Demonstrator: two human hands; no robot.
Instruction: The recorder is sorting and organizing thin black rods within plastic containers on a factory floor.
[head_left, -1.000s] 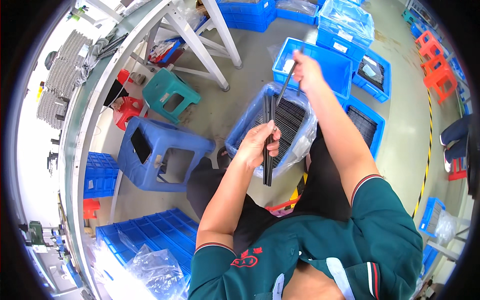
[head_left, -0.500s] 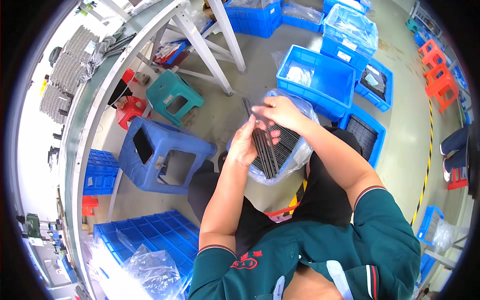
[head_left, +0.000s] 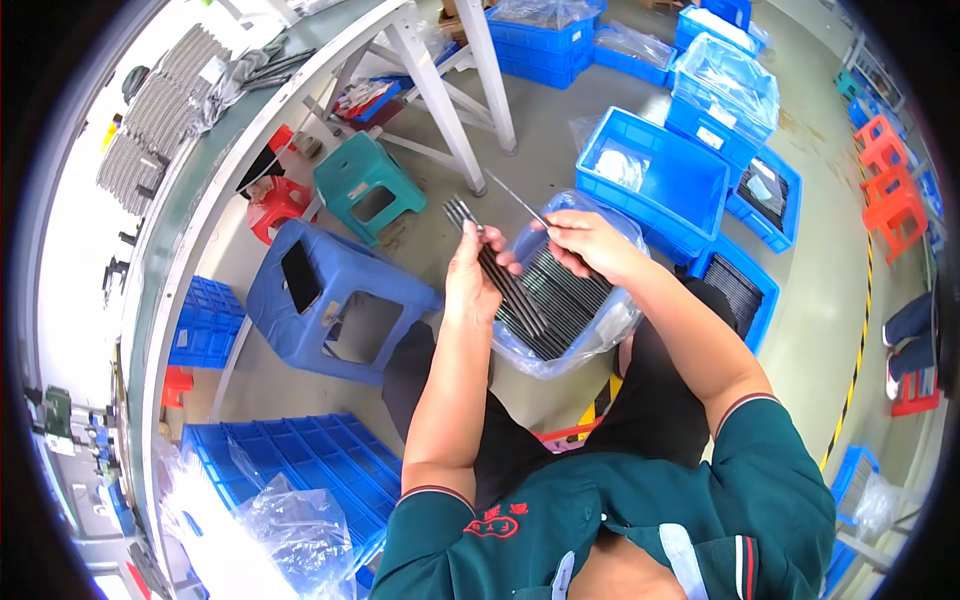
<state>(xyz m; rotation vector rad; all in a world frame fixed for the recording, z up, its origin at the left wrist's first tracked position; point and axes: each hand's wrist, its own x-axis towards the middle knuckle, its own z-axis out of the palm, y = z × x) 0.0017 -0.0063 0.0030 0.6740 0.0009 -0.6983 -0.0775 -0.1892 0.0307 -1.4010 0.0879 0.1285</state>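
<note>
A small bundle of thin dark rods (head_left: pixel 515 292) is gripped in my left hand (head_left: pixel 474 272), slanting from upper left to lower right. To its right, my right hand (head_left: pixel 590 243) pinches a single thin rod (head_left: pixel 518 196), which points up and left, apart from the bundle. Both hands are above a blue bin lined with clear plastic (head_left: pixel 628 318), set between my legs. Many more dark rods (head_left: pixel 572 285) lie side by side in that bin. The lower end of the bundle overlaps them in the picture; whether it touches them I cannot tell.
A blue stool (head_left: pixel 350 285) with a black phone (head_left: pixel 299 278) on it stands at left, with a green stool (head_left: pixel 372 190) beyond. Blue crates (head_left: pixel 655 165) sit ahead and right, one holding dark rods (head_left: pixel 735 283). A workbench (head_left: pixel 215 185) runs along the left.
My hands have drawn apart: the right one has moved right with one rod, while the left keeps the bundle, now tilted more to the left. The whole view has shifted slightly.
</note>
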